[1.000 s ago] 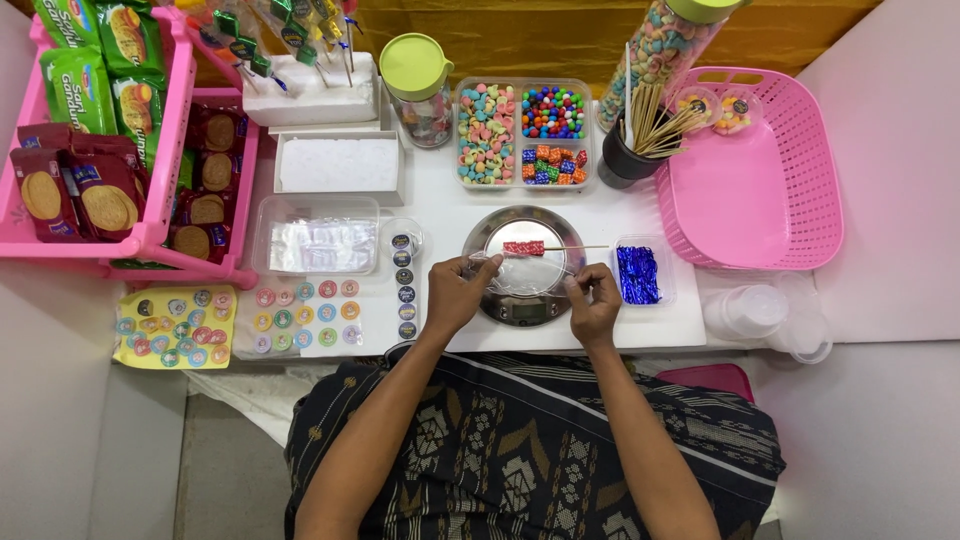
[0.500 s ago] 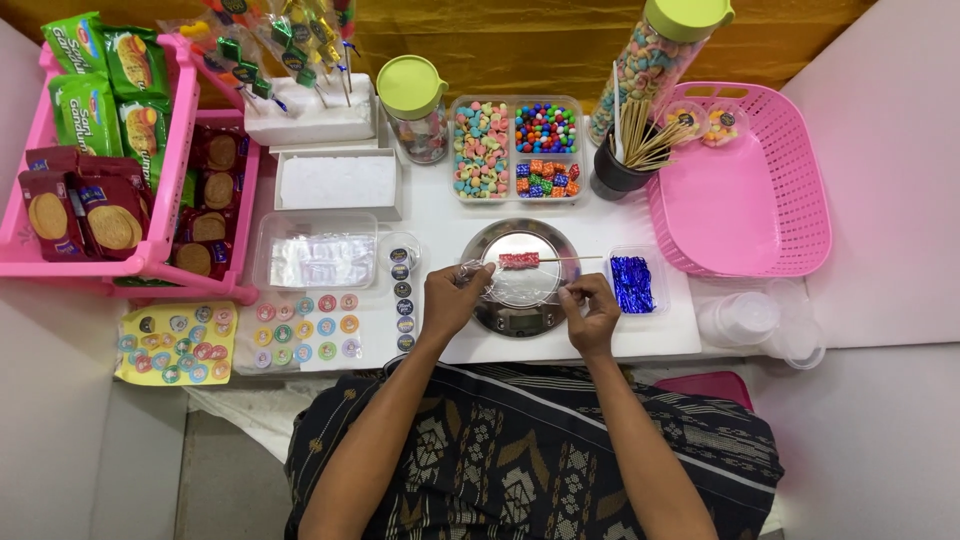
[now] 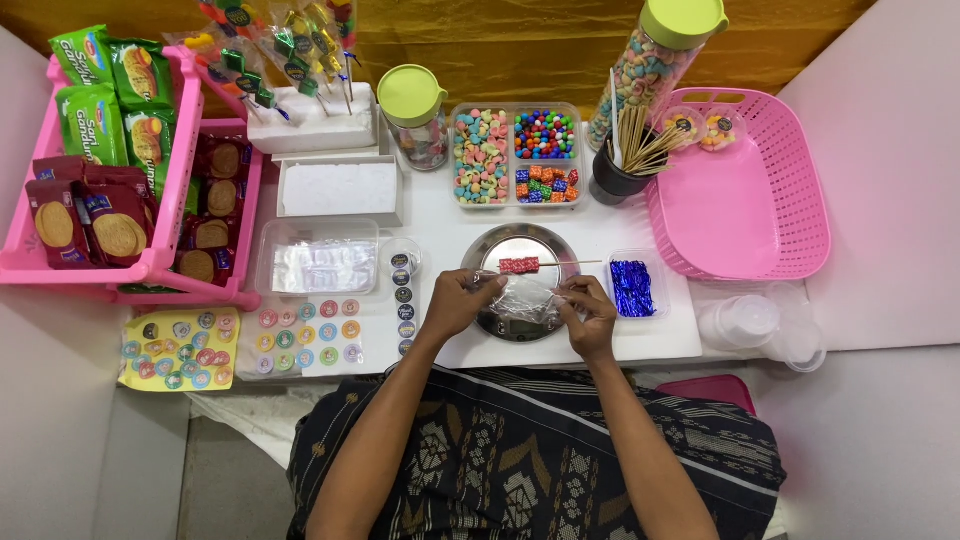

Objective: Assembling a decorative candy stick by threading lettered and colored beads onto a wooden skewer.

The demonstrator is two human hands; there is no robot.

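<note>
Red candies (image 3: 519, 265) threaded on a thin wooden skewer (image 3: 570, 264); both hands below.

Red candies (image 3: 519, 265) seen on skewer (image 3: 570, 264) over silver dish (image 3: 520, 282); clear wrap (image 3: 525, 300) glossy; blue foil ties (image 3: 632, 288); pink basket (image 3: 790, 240); white surface (image 3: 440, 230); dark skirt (image 3: 530, 460) patterned in grey motifs

A white bench (image 3: 450, 235) is carrying a round steel scale (image 3: 520, 282) beneath both grips, a pink basket (image 3: 745, 190) lying to their right, sticker sheets (image 3: 305, 335) left.
</note>
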